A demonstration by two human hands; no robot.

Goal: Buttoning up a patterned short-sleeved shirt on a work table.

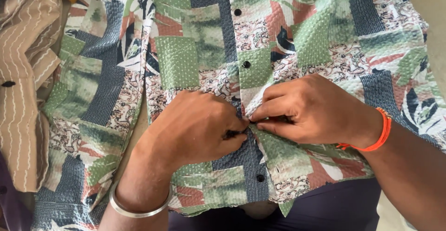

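Note:
A patchwork-print shirt in green, navy, red and cream lies spread out in front of me, front side up. Small black buttons run down its placket. My left hand pinches the placket edge at mid-height, fingers closed on the cloth. My right hand meets it from the right, thumb and forefinger pinching the opposite edge of the placket. The fingertips of both hands touch at the same spot, which hides the button there. A silver bangle is on my left wrist, an orange thread band on my right.
A tan shirt with thin white stripes lies bunched at the left edge, partly beside the printed shirt's sleeve. Dark navy cloth shows below the shirt's hem at the bottom.

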